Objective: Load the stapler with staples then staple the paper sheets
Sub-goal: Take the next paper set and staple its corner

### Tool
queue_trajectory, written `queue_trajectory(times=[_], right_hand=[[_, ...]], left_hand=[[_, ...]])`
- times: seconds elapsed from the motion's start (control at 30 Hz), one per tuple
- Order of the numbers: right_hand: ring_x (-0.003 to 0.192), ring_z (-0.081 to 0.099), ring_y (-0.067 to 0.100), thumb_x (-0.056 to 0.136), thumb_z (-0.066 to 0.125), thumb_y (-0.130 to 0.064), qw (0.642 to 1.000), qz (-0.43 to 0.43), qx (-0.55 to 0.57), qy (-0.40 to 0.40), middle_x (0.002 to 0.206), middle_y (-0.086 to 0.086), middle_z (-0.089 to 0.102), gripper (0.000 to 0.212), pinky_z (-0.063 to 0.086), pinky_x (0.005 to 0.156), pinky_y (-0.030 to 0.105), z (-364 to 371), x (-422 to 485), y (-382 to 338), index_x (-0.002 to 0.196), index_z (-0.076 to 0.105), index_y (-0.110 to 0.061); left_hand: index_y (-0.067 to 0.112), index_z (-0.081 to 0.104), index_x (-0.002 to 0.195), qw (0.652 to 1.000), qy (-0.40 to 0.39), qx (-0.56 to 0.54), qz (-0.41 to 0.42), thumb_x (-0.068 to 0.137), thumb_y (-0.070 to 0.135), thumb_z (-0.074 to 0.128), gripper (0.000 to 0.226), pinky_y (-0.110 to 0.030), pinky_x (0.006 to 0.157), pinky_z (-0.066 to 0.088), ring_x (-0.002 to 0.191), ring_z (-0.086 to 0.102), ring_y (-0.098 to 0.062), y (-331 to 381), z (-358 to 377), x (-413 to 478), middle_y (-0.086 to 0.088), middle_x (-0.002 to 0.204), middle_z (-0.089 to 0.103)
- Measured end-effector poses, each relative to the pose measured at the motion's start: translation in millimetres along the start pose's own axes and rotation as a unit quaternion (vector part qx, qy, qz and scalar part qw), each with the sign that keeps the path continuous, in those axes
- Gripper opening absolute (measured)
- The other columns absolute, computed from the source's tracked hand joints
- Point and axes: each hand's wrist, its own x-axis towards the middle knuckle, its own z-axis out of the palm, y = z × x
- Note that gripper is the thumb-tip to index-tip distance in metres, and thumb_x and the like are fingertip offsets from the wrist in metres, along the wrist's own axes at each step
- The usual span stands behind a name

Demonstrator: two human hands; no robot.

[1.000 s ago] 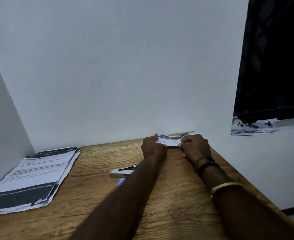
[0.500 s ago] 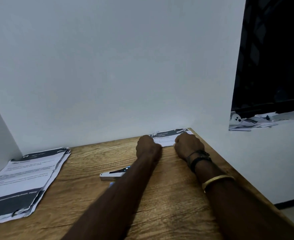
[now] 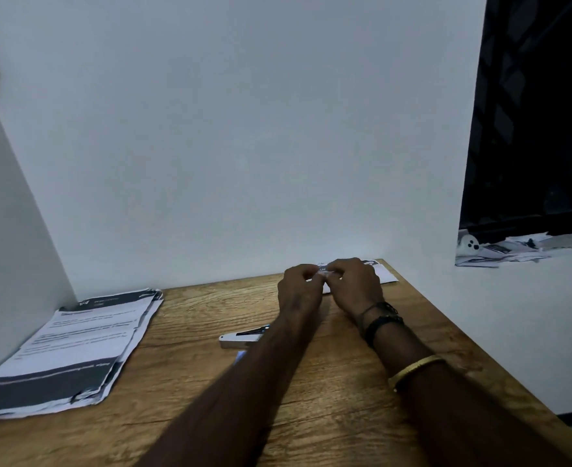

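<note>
Wooden table [image 3: 193, 332]: the grip sits near its far right corner, close to the wall. Stack of paper sheets [image 3: 75, 348]: well to the left of the grip and nearer me, lying flat, edges ragged and not squared. A smaller printed sheet [image 3: 384, 274] lies flat just behind and to the right of the grip. Stapler [image 3: 241, 338]: on the wood, left of the grip and nearer me, its right end hidden by the left forearm; I cannot tell whether its magazine is open. Left hand [image 3: 298, 288] and right hand [image 3: 355, 284]: fingers curled, fingertips meeting, both pinching one small pale item [image 3: 323, 272] between them. Too small to read; I judge it a pack or strip of staples, so the step is freeing staples for loading. Notes for doing it well: pinch lightly at the ends, since a strip probably snaps if bent; work low over the table so dropped pieces stay near the grip. Next, bring one hand back to the stapler, open it fully, and seat the strip legs down before closing.
</note>
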Motion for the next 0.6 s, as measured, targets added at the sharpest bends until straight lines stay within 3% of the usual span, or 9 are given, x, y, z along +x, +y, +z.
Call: queue_trajectory(times=[0.13, 0.3, 0.6], right_hand=[[0.103, 0.068, 0.025, 0.091, 0.060, -0.023, 0.999, -0.015, 0.038, -0.006, 0.104, -0.001, 0.078, 0.021, 0.055, 0.086, 0.037, 12, -13, -23, 0.096, 0.080, -0.023], [0.103, 0.070, 0.023, 0.092, 0.061, -0.024, 0.997, -0.026, 0.070, -0.025, 0.105, -0.002, 0.079, 0.023, 0.052, 0.082, 0.030, 37, -29, -59, 0.102, 0.081, -0.024], [0.102, 0.071, 0.025, 0.090, 0.063, -0.028, 0.987, -0.054, 0.108, -0.106, 0.105, -0.001, 0.079, 0.022, 0.056, 0.085, 0.032, 105, -66, -135, 0.102, 0.081, -0.026]], left_hand=[[0.012, 0.079, 0.102, 0.999, 0.028, -0.036, 0.017, 0.089, 0.020, 0.066, 0.020, -0.044, 0.096, 0.057, 0.103, 0.072, -0.021, -1, -26, -7, -0.004, 0.102, 0.079], [0.013, 0.079, 0.099, 0.996, 0.070, -0.036, 0.028, 0.092, 0.018, 0.065, 0.017, -0.047, 0.093, 0.059, 0.099, 0.073, -0.021, -13, -71, -13, -0.003, 0.098, 0.079], [0.013, 0.080, 0.095, 0.988, 0.156, 0.015, 0.001, 0.091, 0.018, 0.066, 0.016, -0.034, 0.092, 0.055, 0.098, 0.072, -0.017, -55, -173, -27, 0.000, 0.096, 0.080]])
